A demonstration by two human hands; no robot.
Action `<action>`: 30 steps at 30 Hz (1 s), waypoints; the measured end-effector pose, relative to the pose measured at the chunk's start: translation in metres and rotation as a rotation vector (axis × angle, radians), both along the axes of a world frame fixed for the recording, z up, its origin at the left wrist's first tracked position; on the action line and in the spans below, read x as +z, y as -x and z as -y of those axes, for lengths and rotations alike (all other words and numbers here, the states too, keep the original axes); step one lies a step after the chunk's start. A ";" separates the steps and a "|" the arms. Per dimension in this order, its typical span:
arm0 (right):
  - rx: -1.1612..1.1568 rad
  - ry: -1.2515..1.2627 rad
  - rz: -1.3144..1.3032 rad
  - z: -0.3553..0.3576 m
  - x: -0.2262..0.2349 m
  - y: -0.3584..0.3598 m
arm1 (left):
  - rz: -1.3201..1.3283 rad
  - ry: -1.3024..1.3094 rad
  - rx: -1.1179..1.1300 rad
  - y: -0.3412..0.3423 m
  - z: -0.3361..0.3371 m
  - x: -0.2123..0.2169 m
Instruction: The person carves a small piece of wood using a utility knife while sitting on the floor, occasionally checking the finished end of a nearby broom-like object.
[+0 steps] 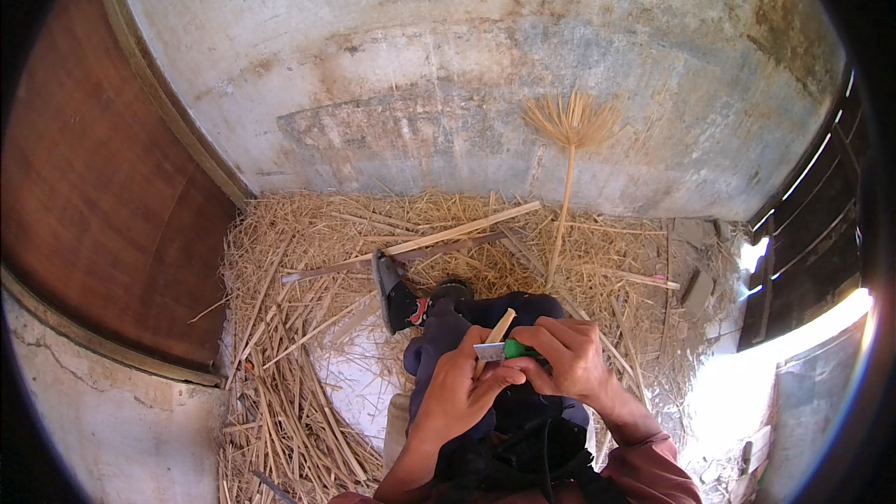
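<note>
Left hand (457,383) has its fingers clamped on the pale stick (502,324) above the lap (429,347), right hand (571,359) clamps the green-handled blade (514,349) across it: best go shallow, thumbs clear of that edge!

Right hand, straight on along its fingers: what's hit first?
The right hand would likely meet the left hand first, which grips a pale strip; the green-handled knife overlaps the strip, depth unclear.

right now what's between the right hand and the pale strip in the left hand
In the head view, a green-handled knife: handle in the right hand, blade across the strip.
</note>
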State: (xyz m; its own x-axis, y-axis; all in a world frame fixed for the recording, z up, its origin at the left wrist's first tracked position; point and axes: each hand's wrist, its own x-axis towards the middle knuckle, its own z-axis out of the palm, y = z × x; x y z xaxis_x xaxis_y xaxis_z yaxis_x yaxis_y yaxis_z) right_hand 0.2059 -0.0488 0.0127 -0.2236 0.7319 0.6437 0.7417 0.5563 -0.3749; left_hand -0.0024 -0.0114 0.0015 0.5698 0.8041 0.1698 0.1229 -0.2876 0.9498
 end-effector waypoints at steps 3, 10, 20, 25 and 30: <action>-0.002 -0.022 -0.016 -0.001 -0.003 0.002 | 0.060 0.090 -0.022 0.001 -0.001 0.000; -0.069 -0.030 0.016 0.000 -0.005 0.004 | 0.053 -0.013 0.006 -0.006 -0.002 0.002; -0.195 0.015 -0.037 0.003 0.000 0.010 | 0.016 -0.120 0.175 -0.019 0.006 0.004; -0.093 0.075 -0.049 0.003 0.000 0.003 | -0.025 -0.036 0.128 -0.014 0.007 0.003; -0.065 0.074 -0.025 0.001 0.003 0.002 | 0.086 -0.020 0.108 -0.016 0.003 -0.004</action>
